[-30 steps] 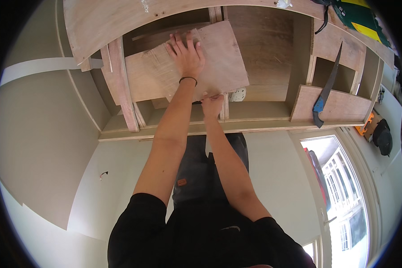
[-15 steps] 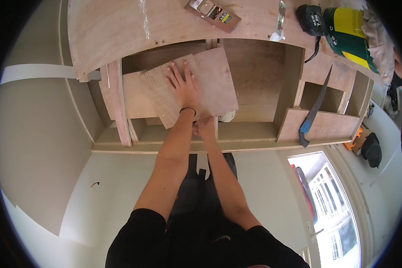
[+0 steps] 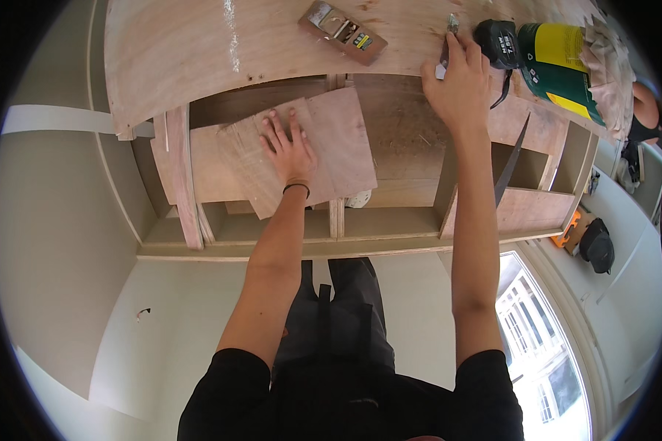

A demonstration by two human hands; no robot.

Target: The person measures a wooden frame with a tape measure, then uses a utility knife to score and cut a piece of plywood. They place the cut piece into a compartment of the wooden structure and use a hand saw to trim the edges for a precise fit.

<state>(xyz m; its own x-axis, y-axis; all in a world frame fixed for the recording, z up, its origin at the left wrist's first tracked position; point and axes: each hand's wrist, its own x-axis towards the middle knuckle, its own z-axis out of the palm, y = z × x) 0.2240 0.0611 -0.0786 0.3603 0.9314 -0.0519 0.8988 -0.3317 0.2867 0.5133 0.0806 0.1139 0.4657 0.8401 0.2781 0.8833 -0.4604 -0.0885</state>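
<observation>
My left hand (image 3: 293, 156) lies flat with fingers spread on overlapping pieces of thin plywood (image 3: 346, 140), which rest slantwise across the openings of a wooden cabinet frame (image 3: 390, 220). My right hand (image 3: 460, 92) is stretched out to the upper right, over the large plywood panel (image 3: 272, 44). Its fingers are closed around a narrow silvery metal tool (image 3: 453, 23) lying there; the hand covers most of it, and its exact kind is unclear. A black tape measure with a strap (image 3: 499, 44) sits just right of that hand.
A brown hand plane (image 3: 342, 31) rests on the panel. Right of the tape measure lies a green and yellow package (image 3: 559, 55). The handsaw (image 3: 513, 162) is partly hidden by my right forearm. Upright boards (image 3: 180, 176) stand at the left. Part of another person (image 3: 646, 114) shows far right.
My right hand has left the near edge of the plywood pieces and reached up and right to the metal tool. My left hand stays pressed on the plywood; the view has shifted slightly.
</observation>
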